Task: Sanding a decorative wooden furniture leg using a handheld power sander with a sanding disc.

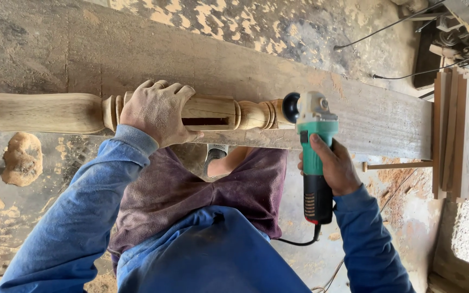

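A turned wooden post [44,112] with rings and a slotted square block lies sideways across a wide plank [375,114]. My left hand [157,111], dusted with sawdust, clamps down over the post near its rings. My right hand [335,165] grips the green and black body of an angle grinder [315,146]. The grinder's pale head touches the right end of the post [275,114]. Both arms wear blue sleeves.
A stack of narrow wooden boards [457,130] stands at the right. Black cables [403,21] run across the dusty floor at the top right. The grinder's cord [299,242] trails below my right hand. A sawdust heap [23,157] lies at the left.
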